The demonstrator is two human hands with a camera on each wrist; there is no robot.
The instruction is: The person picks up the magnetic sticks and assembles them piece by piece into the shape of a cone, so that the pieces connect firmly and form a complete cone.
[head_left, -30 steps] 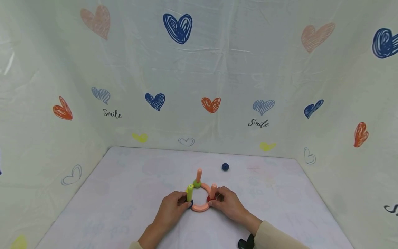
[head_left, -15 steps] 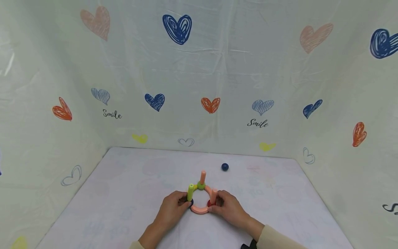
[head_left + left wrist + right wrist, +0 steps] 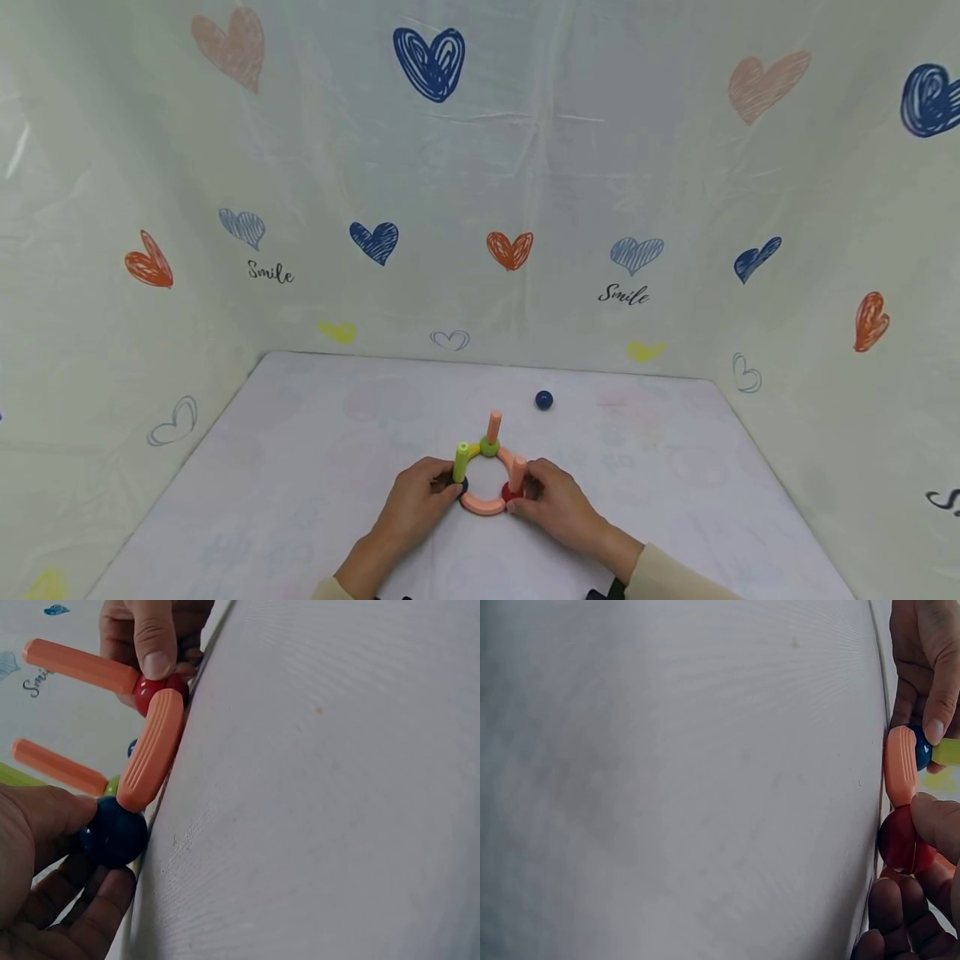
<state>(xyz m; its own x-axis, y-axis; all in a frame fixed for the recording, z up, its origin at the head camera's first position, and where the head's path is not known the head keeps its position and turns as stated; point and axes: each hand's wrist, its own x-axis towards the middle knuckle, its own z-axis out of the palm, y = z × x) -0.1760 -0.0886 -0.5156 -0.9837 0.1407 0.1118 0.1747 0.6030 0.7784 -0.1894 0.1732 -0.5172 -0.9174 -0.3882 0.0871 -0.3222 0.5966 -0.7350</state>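
Note:
A ring of balls and curved rods lies on the table in the head view. My left hand [image 3: 415, 502] pinches its dark blue ball [image 3: 114, 834] between thumb and fingers, and a yellow-green stick [image 3: 461, 463] stands up from that ball. On the other side my right hand [image 3: 555, 504] grips the red ball [image 3: 906, 840], which bears an upright orange stick [image 3: 518, 473]. A curved orange rod [image 3: 482, 505] joins these two balls along the near side. At the far side sits a green ball [image 3: 489, 447] with another orange stick [image 3: 494, 426] on top.
A loose dark blue ball [image 3: 543, 400] rests on the white table [image 3: 337, 417] beyond the ring. A white curtain with printed hearts [image 3: 510, 251] encloses the back and sides. Part of a black object [image 3: 606, 592] shows by the right sleeve.
The ring has turned slightly: its green ball has shifted right, and the red ball has come nearer with my right hand. My left hand stays almost still on the blue ball.

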